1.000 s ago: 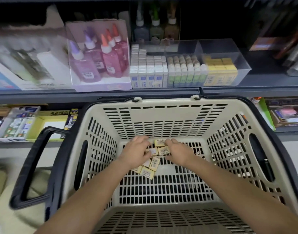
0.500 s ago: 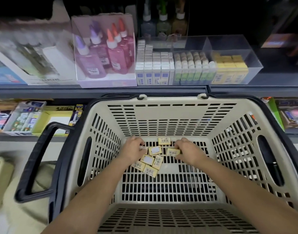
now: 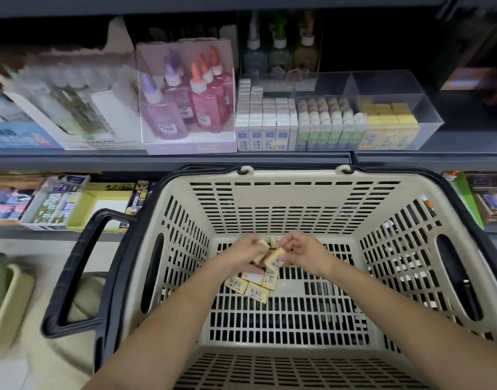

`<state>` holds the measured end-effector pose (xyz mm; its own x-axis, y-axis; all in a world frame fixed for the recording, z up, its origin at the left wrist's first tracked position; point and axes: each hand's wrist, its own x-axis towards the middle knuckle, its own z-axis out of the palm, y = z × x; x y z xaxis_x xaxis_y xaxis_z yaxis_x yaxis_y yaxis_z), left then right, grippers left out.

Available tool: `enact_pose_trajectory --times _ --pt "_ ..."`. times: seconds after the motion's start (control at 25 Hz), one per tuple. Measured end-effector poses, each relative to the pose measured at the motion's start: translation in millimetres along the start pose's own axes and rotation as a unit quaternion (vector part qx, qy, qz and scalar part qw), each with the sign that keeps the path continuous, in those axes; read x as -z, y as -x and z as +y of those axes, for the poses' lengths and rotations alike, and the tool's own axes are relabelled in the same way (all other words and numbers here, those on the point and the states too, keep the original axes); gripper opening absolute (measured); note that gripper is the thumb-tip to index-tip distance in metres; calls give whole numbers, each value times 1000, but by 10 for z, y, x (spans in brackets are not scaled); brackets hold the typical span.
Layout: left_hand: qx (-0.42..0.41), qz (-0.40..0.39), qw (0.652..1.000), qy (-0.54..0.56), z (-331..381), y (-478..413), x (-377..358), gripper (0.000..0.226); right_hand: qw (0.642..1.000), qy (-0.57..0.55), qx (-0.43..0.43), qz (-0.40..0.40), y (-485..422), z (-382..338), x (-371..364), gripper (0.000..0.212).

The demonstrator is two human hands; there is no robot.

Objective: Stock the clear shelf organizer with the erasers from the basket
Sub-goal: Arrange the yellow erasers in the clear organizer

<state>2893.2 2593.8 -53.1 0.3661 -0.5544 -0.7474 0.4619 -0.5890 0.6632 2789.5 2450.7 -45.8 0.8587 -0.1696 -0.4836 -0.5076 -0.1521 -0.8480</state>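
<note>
While in right hand [image 3: 306,254], eraser [image 3: 275,258] long-axis diagonal.

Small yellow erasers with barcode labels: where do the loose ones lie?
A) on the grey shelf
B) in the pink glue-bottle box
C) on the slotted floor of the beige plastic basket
C: the small yellow erasers lie on the slotted floor of the beige plastic basket.

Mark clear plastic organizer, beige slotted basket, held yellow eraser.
Clear plastic organizer [image 3: 393,88]: head view, right compartment's bare rear.
Beige slotted basket [image 3: 292,198]: head view, far wall.
Held yellow eraser [image 3: 274,258]: head view, barcode face.
</note>
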Motion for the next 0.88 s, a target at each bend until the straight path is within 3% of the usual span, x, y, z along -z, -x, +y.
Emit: enact_pose_trajectory --times 0.08,0.2,0.24,0.36,0.52,0.64,0.72,0.8,0.88 --pt "56 -89 993 59 -23 35 -48 35 1000 -15 2 23 -31 -8 -47 21" --pt "69 -69 986 132 -40 46 -6 33 997 23 -20 68 -96 53 1 18" --pt "58 -40 986 152 -38 44 35 30 990 109 -17 88 -123 78 34 19" --pt "39 13 984 173 -60 40 171 29 906 412 35 92 -227 208 44 38" --pt "39 39 979 196 -138 35 247 46 878 470 25 90 -272 292 -97 42" --pt "11 67 978 199 -159 -3 279 40 891 441 10 109 -226 296 -97 35" --pt "13 64 976 208 -162 -13 302 40 938 326 11 114 -184 236 -35 27" --pt "19 33 974 221 -166 -13 317 45 982 174 29 63 -127 106 4 25" --pt "31 -30 974 223 -151 -7 314 50 988 138 62 -8 -82 -35 -5 30"
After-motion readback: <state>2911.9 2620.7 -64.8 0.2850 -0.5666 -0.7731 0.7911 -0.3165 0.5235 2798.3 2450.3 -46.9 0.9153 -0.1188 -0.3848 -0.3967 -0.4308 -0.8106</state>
